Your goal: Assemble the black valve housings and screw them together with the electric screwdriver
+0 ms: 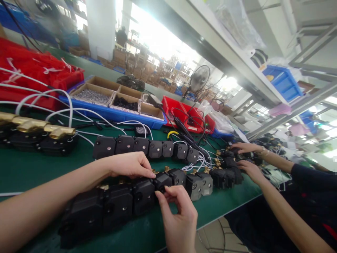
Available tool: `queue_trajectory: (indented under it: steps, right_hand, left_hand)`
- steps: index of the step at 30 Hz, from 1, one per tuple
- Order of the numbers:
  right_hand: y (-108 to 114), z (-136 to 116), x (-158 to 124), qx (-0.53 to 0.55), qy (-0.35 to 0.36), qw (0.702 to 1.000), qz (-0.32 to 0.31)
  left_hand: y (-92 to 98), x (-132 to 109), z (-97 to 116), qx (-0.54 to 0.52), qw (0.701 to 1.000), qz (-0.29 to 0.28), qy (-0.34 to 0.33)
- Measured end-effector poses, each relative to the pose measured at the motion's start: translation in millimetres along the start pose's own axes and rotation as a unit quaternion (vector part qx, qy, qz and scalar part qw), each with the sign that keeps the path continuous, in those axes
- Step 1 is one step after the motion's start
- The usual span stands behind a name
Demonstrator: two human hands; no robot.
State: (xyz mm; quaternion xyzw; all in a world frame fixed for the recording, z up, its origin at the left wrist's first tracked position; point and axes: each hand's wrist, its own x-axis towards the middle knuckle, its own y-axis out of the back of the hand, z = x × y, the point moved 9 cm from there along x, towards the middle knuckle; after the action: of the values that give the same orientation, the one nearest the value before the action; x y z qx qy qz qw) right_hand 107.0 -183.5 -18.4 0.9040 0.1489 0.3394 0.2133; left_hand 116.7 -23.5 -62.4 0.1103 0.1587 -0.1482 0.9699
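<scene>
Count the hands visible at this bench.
4. The wearer's left hand and right hand are at the front row of black boxes; a co-worker's upper hand and lower hand are farther right. More may be hidden beyond.

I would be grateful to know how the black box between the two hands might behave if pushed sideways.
The black box would probably keep its shape, as its casing looks rigid and angular. It would likely nudge a neighbouring box, since they stand close together in a row. Its flat faces suggest sliding or tipping rather than rolling.
</scene>
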Motion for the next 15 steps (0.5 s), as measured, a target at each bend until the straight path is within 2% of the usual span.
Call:
queue_trajectory:
  steps: [2,5,8,11,13,15]
  right_hand:
    - [1.6,7.6,-3.7,0.016,-0.029,0.999,-0.003]
    - [16.3,12.7,-3.6,0.024,-0.046,0.998,0.022]
    - [31.4,-2.7,11.3,0.035,0.020,0.999,0.023]
    - [40.8,-28.2,38.9,0.068,0.080,0.994,0.009]
    - [42.0,-47.6,59.5,0.085,0.104,0.991,-0.004]
    - [36.5,-68.8,75.7,0.076,0.139,0.987,-0.037]
  left_hand:
    - [7.6,-1.8,-0.7,0.005,1.000,0.013,0.007]
    - [31.8,-12.6,12.3,0.019,0.997,0.075,-0.018]
    - [41.4,-30.6,41.4,-0.072,0.988,0.111,-0.073]
    - [19.2,-39.2,69.5,-0.244,0.961,0.092,-0.097]
    - [-2.3,-36.3,78.9,-0.325,0.939,0.090,-0.073]
    - [-17.0,-31.2,80.5,-0.363,0.923,0.123,-0.036]
